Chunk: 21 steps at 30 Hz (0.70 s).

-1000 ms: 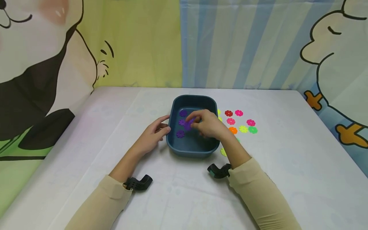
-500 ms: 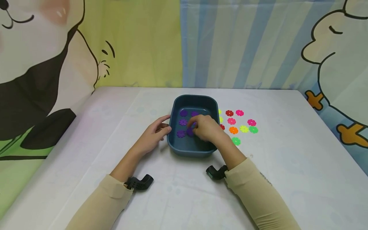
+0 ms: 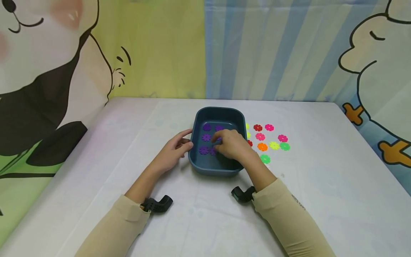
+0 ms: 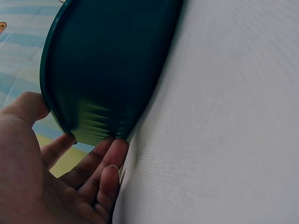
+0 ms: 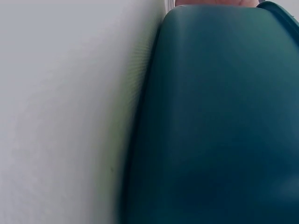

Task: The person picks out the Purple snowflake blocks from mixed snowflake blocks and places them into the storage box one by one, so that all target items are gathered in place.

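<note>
A dark blue rectangular bin point(image 3: 216, 167) stands on the table; several purple notched plastic discs point(image 3: 206, 137) lie on its floor in rows. My left hand point(image 3: 172, 151) is at the bin's left side. In the left wrist view, its thumb touches the rim and its loosely bent fingers rest against the outer wall. Inside the bin is my right hand point(image 3: 232, 144), with its index finger and thumb bent down near a purple disc point(image 3: 213, 151) in the front row. Whether they pinch a disc cannot be made out. The right wrist view mostly shows the bin's outer wall.
Right of the bin, several loose discs lie flat, among them a red one point(image 3: 258, 127), an orange one point(image 3: 262, 146), a yellow one point(image 3: 274, 145) and a green one point(image 3: 284, 146). A white cloth covers the table point(image 3: 192, 217). Printed curtains hang behind it.
My right hand has moved lower into the bin from where it held a purple disc above the floor. More purple discs show lying there now. My left hand has stayed at the bin's side.
</note>
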{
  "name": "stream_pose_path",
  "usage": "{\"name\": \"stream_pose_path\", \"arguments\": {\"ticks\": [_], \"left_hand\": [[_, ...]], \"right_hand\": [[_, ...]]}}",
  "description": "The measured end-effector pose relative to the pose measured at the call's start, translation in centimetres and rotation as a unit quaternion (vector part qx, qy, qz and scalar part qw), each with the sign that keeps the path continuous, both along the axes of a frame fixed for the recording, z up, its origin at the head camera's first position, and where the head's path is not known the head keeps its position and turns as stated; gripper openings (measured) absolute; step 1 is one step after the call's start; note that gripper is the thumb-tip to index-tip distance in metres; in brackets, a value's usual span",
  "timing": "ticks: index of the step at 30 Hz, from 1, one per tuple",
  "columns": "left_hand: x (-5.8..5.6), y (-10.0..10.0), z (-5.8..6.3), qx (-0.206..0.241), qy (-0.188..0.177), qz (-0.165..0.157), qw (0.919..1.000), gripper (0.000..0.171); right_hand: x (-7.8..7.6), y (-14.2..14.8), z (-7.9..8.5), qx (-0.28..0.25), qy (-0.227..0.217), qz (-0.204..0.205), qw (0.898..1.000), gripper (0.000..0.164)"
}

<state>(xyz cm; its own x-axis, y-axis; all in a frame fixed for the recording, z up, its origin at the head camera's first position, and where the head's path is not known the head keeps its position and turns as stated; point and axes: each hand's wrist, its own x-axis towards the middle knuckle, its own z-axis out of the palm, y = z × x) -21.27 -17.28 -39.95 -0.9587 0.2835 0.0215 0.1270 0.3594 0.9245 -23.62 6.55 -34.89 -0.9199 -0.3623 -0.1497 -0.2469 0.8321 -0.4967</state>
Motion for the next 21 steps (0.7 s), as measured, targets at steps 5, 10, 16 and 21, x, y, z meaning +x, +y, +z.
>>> {"name": "stream_pose_path", "arguments": {"ticks": [5,10,16,21], "left_hand": [[0.11,-0.04,0.12,0.003,0.004,-0.005,1.0,0.055],[0.14,-0.17,0.09,0.004,0.005,-0.009,0.9999,0.055],[0.09,-0.12,-0.03,0.005,0.006,-0.012,0.9999,0.055],[0.09,-0.08,-0.08,0.004,0.012,-0.011,0.9999,0.055]], "right_hand": [[-0.01,0.13,-0.08,-0.023,0.022,0.014,0.999,0.027],[-0.02,0.24,-0.06,-0.06,0.059,0.024,0.996,0.027],[-0.12,0.56,-0.19,-0.098,0.107,0.043,0.989,0.026],[-0.31,0.75,-0.37,-0.139,0.144,0.045,0.979,0.023]]}}
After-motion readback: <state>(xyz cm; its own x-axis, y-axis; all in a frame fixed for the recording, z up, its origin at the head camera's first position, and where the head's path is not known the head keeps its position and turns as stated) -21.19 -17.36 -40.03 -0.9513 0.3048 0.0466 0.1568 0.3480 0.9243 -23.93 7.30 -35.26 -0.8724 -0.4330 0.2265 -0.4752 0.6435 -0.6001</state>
